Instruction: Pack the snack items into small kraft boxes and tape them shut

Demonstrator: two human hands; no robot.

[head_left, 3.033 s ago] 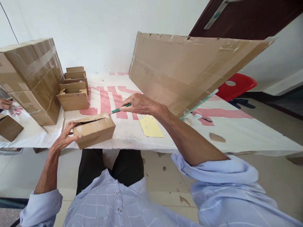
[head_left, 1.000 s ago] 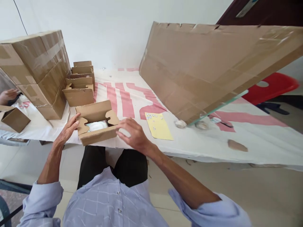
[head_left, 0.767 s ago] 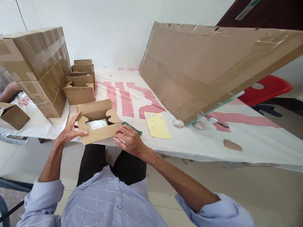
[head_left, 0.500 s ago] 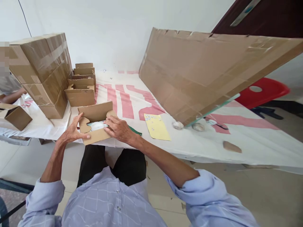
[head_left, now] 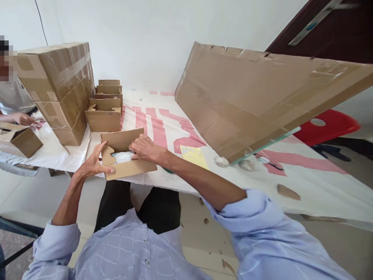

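Note:
A small open cardboard box (head_left: 125,171) lies at the table's front edge, its back flap (head_left: 122,139) raised. Something white (head_left: 122,156) shows inside it. My left hand (head_left: 94,162) grips the box's left end, with the thumb along the front and the fingers behind. At the right part of the box is my right hand (head_left: 147,149), its fingers curled down at the white contents; whatever they pinch is hidden. A yellow sheet (head_left: 194,155) with small round stickers lies to the right, partly covered by my right forearm.
Taped cartons (head_left: 58,77) are stacked at the left, beside small open boxes (head_left: 104,116). A large cardboard sheet (head_left: 262,101) leans at the right, near tape rolls (head_left: 222,161). A person (head_left: 14,97) sits far left.
My right hand has moved up and right across the box, and a flap at the box's front right now sticks out. The view has shifted slightly. The person at left shows more.

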